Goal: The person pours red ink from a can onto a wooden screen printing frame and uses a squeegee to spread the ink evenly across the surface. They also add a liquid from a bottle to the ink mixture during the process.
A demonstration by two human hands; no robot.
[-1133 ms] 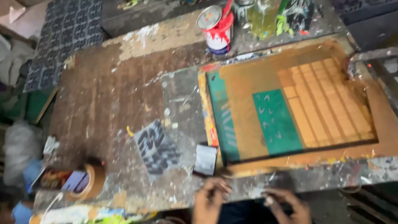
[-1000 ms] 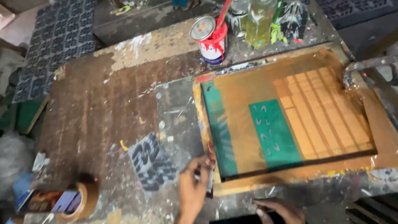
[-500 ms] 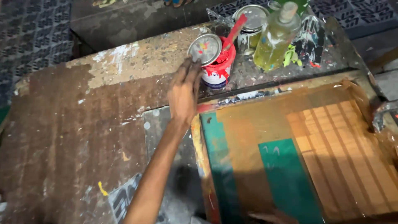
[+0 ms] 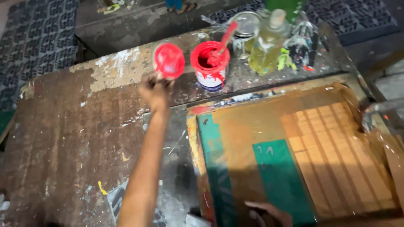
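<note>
My left hand [image 4: 155,90] reaches far across the worn wooden table [image 4: 63,138] and holds a round lid [image 4: 169,60] coated in red paint, lifted to the left of its can. The open can of red paint [image 4: 209,67] stands at the back with a red-smeared stick [image 4: 224,40] leaning in it. My right hand [image 4: 269,213] rests on the near edge of a wooden printing screen frame [image 4: 294,151] that has a green patch in its mesh; only its fingers show at the bottom of the view.
Behind the frame stand a bottle of yellowish liquid [image 4: 267,44], a glass jar [image 4: 245,29] and paint-stained clutter [image 4: 301,48]. A patterned dark cloth [image 4: 29,38] lies on the floor at the far left. A metal clamp [image 4: 376,111] sits at the frame's right.
My left hand went from the near table edge to the paint can and has lifted its lid off to the left, showing the red paint. The view moved closer to the can.
</note>
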